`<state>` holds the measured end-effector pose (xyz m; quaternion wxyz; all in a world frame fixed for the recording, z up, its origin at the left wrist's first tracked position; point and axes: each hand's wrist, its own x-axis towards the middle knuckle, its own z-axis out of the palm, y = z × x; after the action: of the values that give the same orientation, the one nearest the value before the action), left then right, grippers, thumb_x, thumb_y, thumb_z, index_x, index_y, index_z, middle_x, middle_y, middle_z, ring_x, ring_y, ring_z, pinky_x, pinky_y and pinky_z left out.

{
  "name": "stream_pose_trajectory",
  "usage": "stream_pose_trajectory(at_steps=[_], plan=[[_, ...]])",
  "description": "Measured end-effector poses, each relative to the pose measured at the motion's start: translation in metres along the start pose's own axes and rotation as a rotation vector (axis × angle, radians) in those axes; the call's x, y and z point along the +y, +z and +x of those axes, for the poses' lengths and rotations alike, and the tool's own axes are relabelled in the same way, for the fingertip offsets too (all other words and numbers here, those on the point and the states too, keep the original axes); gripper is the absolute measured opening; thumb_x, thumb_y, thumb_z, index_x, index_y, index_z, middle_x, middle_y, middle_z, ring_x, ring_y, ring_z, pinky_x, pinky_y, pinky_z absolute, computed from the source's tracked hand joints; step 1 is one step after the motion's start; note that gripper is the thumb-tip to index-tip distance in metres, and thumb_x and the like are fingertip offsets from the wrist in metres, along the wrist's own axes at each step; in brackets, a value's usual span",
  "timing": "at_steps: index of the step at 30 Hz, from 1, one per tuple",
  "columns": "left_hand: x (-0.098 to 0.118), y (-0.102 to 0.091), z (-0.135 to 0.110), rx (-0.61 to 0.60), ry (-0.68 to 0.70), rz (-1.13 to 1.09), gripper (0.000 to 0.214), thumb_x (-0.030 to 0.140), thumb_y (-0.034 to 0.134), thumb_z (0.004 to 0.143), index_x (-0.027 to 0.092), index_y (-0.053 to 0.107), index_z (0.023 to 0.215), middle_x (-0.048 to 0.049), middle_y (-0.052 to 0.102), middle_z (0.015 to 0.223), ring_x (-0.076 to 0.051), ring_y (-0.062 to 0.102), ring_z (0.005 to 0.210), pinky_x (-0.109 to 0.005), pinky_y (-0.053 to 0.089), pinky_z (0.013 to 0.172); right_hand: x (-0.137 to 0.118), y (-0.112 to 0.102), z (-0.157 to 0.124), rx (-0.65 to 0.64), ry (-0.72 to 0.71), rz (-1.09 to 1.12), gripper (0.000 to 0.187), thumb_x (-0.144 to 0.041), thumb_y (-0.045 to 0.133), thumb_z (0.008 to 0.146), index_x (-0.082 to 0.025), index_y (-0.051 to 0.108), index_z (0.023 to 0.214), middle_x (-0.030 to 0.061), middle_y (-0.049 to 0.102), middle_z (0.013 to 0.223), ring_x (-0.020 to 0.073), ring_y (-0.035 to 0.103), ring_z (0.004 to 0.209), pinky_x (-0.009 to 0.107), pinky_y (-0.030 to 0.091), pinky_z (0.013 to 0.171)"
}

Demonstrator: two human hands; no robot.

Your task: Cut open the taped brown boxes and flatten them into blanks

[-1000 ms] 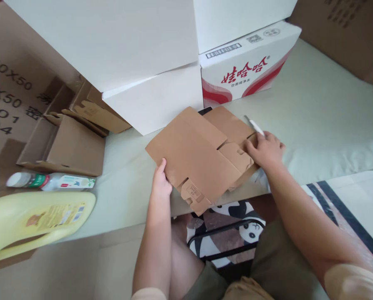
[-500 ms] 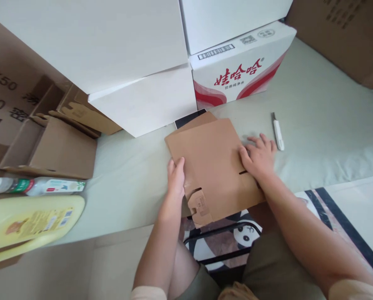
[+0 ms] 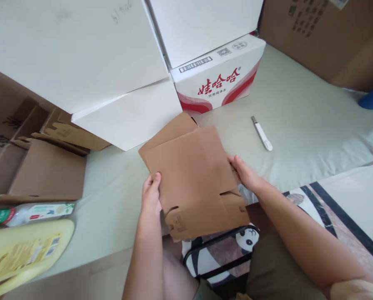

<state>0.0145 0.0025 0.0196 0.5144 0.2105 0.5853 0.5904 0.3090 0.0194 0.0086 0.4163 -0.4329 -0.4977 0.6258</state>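
Between my hands is a brown cardboard box (image 3: 189,171), folded nearly flat, with slots and small tabs along its near end. Its near edge hangs past the edge of the cloth-covered surface. My left hand (image 3: 151,193) grips its left side, thumb on top and fingers underneath. At the right side, my right hand (image 3: 244,173) holds the edge, thumb uppermost; its other fingers are mostly hidden by the cardboard. A white utility knife (image 3: 262,134) lies on the cloth beyond my right hand.
White cartons (image 3: 127,116) and a red-and-white water carton (image 3: 218,81) stand behind. To the left are open brown boxes (image 3: 49,166), a plastic bottle (image 3: 33,213) and a yellow jug (image 3: 33,246). A large brown carton (image 3: 324,41) sits far right.
My right hand has closed from lying spread beside the cardboard to gripping its right edge. The cardboard's near right flap has swung outward, and its rear panel shows more. The view has shifted.
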Motion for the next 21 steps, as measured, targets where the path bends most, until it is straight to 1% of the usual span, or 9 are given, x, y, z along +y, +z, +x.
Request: stream_pose_trajectory(at_steps=[2,5,7,11,14,16,18,20,21], plan=[[0.003,-0.006,0.005,0.026,0.040,-0.087,0.050,0.046,0.090,0.059,0.019,0.071,0.096,-0.0061,0.076,0.093,-0.021,0.072,0.082,-0.034,0.057,0.081,0.000,0.004,0.004,-0.010,0.020,0.049,0.067,-0.080,0.033,0.088,-0.031,0.071,0.115,0.0034,0.072,0.121,0.0278,0.060,0.125,0.053,0.042,0.112],[0.003,-0.010,0.013,0.102,0.114,-0.165,0.037,0.045,0.082,0.071,0.023,0.071,0.098,-0.0046,0.076,0.101,-0.020,0.072,0.086,-0.033,0.059,0.080,-0.003,0.007,0.007,-0.007,0.060,-0.045,0.049,-0.069,0.055,0.084,-0.031,0.073,0.109,0.0035,0.072,0.121,0.0290,0.063,0.120,0.052,0.044,0.110],[-0.001,-0.013,0.018,0.171,0.151,-0.158,0.029,0.042,0.079,0.076,0.022,0.071,0.095,-0.0034,0.076,0.099,-0.018,0.072,0.085,-0.031,0.058,0.078,-0.005,0.008,0.007,-0.039,0.078,-0.068,0.044,-0.062,0.064,0.082,-0.030,0.073,0.109,0.0041,0.072,0.121,0.0290,0.064,0.117,0.051,0.047,0.107],[-0.014,-0.017,0.030,0.281,0.229,-0.133,0.025,0.041,0.075,0.080,0.021,0.067,0.093,-0.0023,0.076,0.094,-0.015,0.071,0.081,-0.029,0.057,0.076,-0.002,0.014,0.002,-0.068,0.042,0.205,0.057,-0.067,0.062,0.079,-0.029,0.066,0.121,0.0071,0.070,0.123,0.0284,0.065,0.116,0.048,0.055,0.096],[-0.024,-0.012,0.035,0.322,0.286,-0.130,0.030,0.048,0.072,0.081,0.022,0.063,0.092,-0.0011,0.074,0.090,-0.015,0.070,0.080,-0.029,0.057,0.075,0.010,0.030,-0.001,-0.112,0.006,0.324,0.070,-0.065,0.071,0.071,-0.026,0.060,0.128,0.0105,0.067,0.129,0.0299,0.064,0.118,0.049,0.055,0.096],[-0.028,-0.001,0.033,0.313,0.303,-0.148,0.033,0.050,0.072,0.079,0.021,0.062,0.091,-0.0015,0.073,0.090,-0.015,0.069,0.081,-0.029,0.056,0.076,0.018,0.045,-0.002,-0.024,0.035,0.332,0.069,-0.057,0.078,0.068,-0.026,0.060,0.126,0.0101,0.067,0.131,0.0292,0.062,0.122,0.048,0.051,0.104],[-0.029,0.012,0.027,0.313,0.299,-0.192,0.035,0.050,0.074,0.075,0.021,0.061,0.091,-0.0018,0.073,0.090,-0.016,0.069,0.081,-0.029,0.055,0.077,0.022,0.055,-0.004,0.098,0.087,0.349,0.065,-0.054,0.078,0.068,-0.026,0.061,0.124,0.0094,0.069,0.128,0.0295,0.063,0.120,0.048,0.050,0.106],[-0.026,0.024,0.019,0.217,0.249,-0.256,0.035,0.050,0.073,0.074,0.022,0.062,0.092,-0.0031,0.072,0.093,-0.018,0.069,0.085,-0.029,0.053,0.078,0.018,0.052,-0.011,0.178,0.101,0.341,0.060,-0.055,0.073,0.071,-0.026,0.062,0.122,0.0093,0.071,0.123,0.0317,0.066,0.115,0.050,0.054,0.101],[-0.023,0.028,0.015,0.151,0.209,-0.285,0.034,0.052,0.069,0.075,0.022,0.061,0.089,-0.0037,0.072,0.093,-0.019,0.069,0.086,-0.029,0.053,0.078,0.013,0.044,-0.018,0.216,0.087,0.322,0.057,-0.056,0.070,0.073,-0.026,0.063,0.120,0.0092,0.073,0.119,0.0329,0.067,0.111,0.052,0.056,0.096]])
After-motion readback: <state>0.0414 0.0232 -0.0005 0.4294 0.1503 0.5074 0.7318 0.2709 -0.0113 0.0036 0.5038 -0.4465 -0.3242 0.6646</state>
